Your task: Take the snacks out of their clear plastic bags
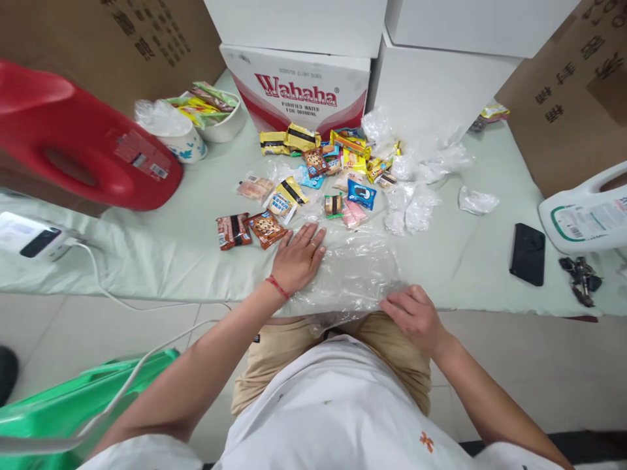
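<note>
A clear plastic bag (353, 267) lies spread at the table's front edge, its lower end hanging over my lap. My left hand (298, 258) rests flat on the bag's left side, fingers stretched out. At the bag's lower right corner, my right hand (414, 314) pinches the plastic between bent fingers. Just beyond my left fingertips lie a brown cookie packet (267, 228) and a dark red snack packet (234, 231). Farther back is a heap of small wrapped snacks, among them a blue packet (361, 194) and a yellow packet (302, 137).
Crumpled clear bags (411, 205) lie right of the snacks. A Wahaha carton (304, 88) stands behind. A red jug (88, 143), paper cup (183, 140) and white bowl (228, 124) are left; a phone (528, 254), keys (581, 279) and white bottle (588, 212) right.
</note>
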`<state>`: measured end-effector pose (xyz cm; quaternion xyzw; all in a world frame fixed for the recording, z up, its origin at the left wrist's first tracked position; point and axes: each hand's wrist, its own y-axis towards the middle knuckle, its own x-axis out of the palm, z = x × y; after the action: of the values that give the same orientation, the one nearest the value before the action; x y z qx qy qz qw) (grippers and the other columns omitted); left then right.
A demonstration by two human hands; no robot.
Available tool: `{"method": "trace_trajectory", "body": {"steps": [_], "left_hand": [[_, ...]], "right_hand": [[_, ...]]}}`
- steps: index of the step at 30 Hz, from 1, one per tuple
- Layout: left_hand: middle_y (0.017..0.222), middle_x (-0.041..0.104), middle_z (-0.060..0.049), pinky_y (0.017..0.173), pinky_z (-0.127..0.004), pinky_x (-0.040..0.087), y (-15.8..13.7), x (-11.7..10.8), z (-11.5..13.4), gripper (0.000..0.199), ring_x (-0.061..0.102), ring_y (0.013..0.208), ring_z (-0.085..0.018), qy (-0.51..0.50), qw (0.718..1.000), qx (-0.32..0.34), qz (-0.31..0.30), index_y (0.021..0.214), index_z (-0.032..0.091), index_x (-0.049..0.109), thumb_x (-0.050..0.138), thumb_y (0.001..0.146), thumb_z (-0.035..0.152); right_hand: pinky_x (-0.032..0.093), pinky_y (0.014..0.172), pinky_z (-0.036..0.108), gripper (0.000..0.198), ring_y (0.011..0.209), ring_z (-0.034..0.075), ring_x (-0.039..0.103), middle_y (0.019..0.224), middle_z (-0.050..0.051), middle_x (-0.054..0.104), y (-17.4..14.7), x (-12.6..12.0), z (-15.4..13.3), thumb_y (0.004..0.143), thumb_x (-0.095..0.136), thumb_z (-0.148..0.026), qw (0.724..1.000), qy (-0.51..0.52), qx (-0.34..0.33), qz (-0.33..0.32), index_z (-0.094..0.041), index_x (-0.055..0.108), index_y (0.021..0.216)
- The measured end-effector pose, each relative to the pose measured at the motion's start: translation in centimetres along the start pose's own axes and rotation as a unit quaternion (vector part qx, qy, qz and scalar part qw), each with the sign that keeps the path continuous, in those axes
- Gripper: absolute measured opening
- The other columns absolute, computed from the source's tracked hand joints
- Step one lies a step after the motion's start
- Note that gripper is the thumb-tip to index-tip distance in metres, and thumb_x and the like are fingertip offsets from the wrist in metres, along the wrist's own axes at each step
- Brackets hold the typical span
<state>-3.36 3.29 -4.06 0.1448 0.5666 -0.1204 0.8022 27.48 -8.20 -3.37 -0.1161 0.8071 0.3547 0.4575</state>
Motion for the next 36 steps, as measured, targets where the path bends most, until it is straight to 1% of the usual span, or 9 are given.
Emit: {"method": "trace_trajectory", "body": {"steps": [5,9,14,18,23,26,29,33,36], "left_hand": [[0.168,0.040,-0.014,0.126,-0.059,0.025,-0.1,0.0,-0.2,0.056,0.037,0.156,-0.031,0.022,1.000,0.004,-0.005,0.158,0.022,0.046,0.030,0.108,0.043],[0.169,0.037,-0.014,0.126,-0.061,0.024,-0.4,0.2,0.0,0.056,0.035,0.157,-0.032,0.032,0.999,0.017,-0.006,0.158,0.024,0.047,0.032,0.108,0.045],[0.170,0.036,-0.013,0.126,-0.059,0.024,-1.4,0.0,-0.4,0.056,0.036,0.157,-0.030,0.048,0.997,0.048,-0.028,0.158,0.024,0.047,0.030,0.109,0.046],[0.171,0.033,-0.011,0.127,-0.057,0.023,-2.7,-0.1,-0.8,0.056,0.034,0.158,-0.029,0.056,0.995,0.077,-0.039,0.159,0.026,0.045,0.031,0.109,0.046],[0.172,0.030,-0.012,0.128,-0.058,0.020,-2.6,-0.1,-0.9,0.057,0.032,0.159,-0.030,0.047,0.994,0.084,-0.045,0.160,0.026,0.044,0.034,0.108,0.049],[0.172,0.032,-0.011,0.128,-0.059,0.020,-1.5,-0.2,-0.8,0.058,0.033,0.159,-0.030,0.031,0.993,0.096,-0.063,0.160,0.027,0.043,0.033,0.108,0.051],[0.172,0.032,-0.010,0.128,-0.060,0.020,-0.6,-0.4,-0.6,0.058,0.031,0.159,-0.030,0.015,0.991,0.112,-0.075,0.160,0.029,0.044,0.032,0.108,0.052],[0.172,0.033,-0.010,0.128,-0.060,0.019,-0.6,-0.5,-0.3,0.057,0.032,0.159,-0.030,0.010,0.990,0.119,-0.077,0.158,0.028,0.046,0.033,0.108,0.052],[0.171,0.034,-0.009,0.129,-0.058,0.019,-1.2,-0.6,-0.2,0.058,0.033,0.158,-0.029,0.011,0.988,0.132,-0.078,0.159,0.028,0.045,0.034,0.108,0.053]], "right_hand": [[0.049,0.070,0.034,0.031,0.078,0.019,0.058,0.093,0.004,0.075,-3.3,-3.9,0.0,0.097,0.060,-0.007,0.999,0.039,0.019,-0.028,-0.026,0.072,0.118],[0.054,0.078,0.039,0.033,0.090,0.023,0.064,0.104,0.008,0.074,0.0,-5.1,2.4,0.099,0.057,-0.013,0.997,-0.006,0.076,0.029,-0.026,0.068,0.128],[0.053,0.107,0.050,0.057,0.139,0.032,0.051,0.155,0.019,0.049,7.5,-1.4,9.0,0.101,0.051,-0.026,0.986,-0.079,0.145,-0.018,-0.018,0.044,0.157],[0.043,0.116,0.058,0.060,0.141,0.037,0.048,0.156,0.023,0.048,11.6,0.5,16.5,0.095,0.046,-0.020,0.967,-0.114,0.209,-0.092,-0.011,0.048,0.154],[0.041,0.117,0.058,0.077,0.143,0.043,0.045,0.166,0.025,0.033,15.3,-1.6,22.4,0.088,0.060,-0.028,0.923,-0.165,0.329,-0.110,-0.009,0.039,0.160],[0.043,0.112,0.060,0.086,0.137,0.048,0.047,0.166,0.025,0.030,17.1,-3.4,21.3,0.080,0.073,-0.035,0.908,-0.191,0.340,-0.154,-0.011,0.042,0.157],[0.048,0.105,0.060,0.070,0.135,0.048,0.044,0.164,0.021,0.036,18.8,-3.6,17.7,0.083,0.070,-0.032,0.928,-0.204,0.275,-0.146,-0.017,0.054,0.149],[0.047,0.108,0.056,0.070,0.138,0.043,0.044,0.157,0.016,0.049,21.5,-0.4,13.6,0.081,0.064,-0.017,0.951,-0.160,0.163,-0.208,-0.020,0.055,0.150],[0.041,0.115,0.055,0.078,0.139,0.041,0.045,0.157,0.018,0.050,22.7,2.4,13.3,0.079,0.067,-0.019,0.951,-0.111,0.117,-0.263,-0.016,0.050,0.155]]}}
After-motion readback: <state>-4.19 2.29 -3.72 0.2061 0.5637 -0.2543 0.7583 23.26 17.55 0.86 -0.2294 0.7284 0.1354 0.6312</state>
